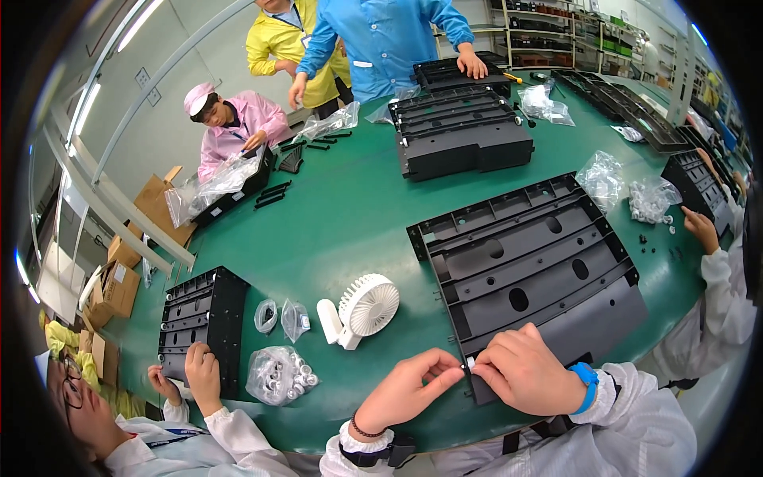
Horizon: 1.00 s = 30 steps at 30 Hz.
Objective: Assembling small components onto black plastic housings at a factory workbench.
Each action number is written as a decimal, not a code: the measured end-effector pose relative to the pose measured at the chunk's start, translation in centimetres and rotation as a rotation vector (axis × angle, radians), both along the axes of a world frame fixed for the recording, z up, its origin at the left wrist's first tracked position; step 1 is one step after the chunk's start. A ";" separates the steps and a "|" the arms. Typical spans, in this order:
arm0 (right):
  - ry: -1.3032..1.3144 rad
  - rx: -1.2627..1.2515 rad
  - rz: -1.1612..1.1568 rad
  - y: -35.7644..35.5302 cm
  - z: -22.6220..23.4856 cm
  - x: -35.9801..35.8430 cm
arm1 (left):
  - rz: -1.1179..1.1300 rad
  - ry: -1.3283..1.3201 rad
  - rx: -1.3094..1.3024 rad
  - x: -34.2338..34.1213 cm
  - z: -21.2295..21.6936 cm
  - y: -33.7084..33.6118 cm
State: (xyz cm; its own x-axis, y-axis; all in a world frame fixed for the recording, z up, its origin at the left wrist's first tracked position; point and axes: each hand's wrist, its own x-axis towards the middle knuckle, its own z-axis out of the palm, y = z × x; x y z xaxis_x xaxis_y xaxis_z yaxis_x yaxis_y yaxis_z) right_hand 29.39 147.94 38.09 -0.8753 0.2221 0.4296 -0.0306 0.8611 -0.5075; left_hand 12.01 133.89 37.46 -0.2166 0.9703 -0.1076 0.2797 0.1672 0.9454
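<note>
A large black ribbed plastic panel (517, 262) with oval holes lies on the green table right in front of me. At its near left corner my right hand (528, 374), with a blue band on its wrist, pinches a small white roller (471, 362). My left hand (409, 393) meets it there, thumb and forefinger closing at a tiny dark part beside the roller. What exactly those left fingertips hold is too small to make out. Left of my hands stands a white handheld fan (369, 306).
A bag of white rollers (280, 375) and two small clear bags lie left of the fan. Other black panels (461, 131) stand across the table (334, 215). Co-workers sit at left and right with panels; one in a blue coat (389, 40) stands opposite. Another bag of white parts (652, 199) is at right.
</note>
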 end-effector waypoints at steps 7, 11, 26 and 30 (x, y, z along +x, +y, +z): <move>0.007 -0.004 -0.001 0.0 -0.1 -0.3 | 0.064 0.082 0.073 0.6 -1.1 0.1; 0.010 0.008 -0.021 0.3 -0.1 0.0 | 0.053 0.194 0.207 0.8 -1.2 0.6; 0.134 0.170 -0.107 -0.8 -1.1 0.3 | 0.023 0.007 0.027 1.8 -0.3 -0.1; 0.098 0.154 -0.084 -0.8 -1.1 0.1 | 0.003 0.505 0.224 1.6 1.0 0.4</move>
State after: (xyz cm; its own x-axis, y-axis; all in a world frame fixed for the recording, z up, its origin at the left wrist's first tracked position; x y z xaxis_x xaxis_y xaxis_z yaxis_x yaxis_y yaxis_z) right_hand 29.48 147.15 36.96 -0.8090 0.2180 0.5459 0.0021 0.9298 -0.3682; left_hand 13.60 134.29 38.50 -0.1904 0.9569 0.2195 0.7076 -0.0212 0.7063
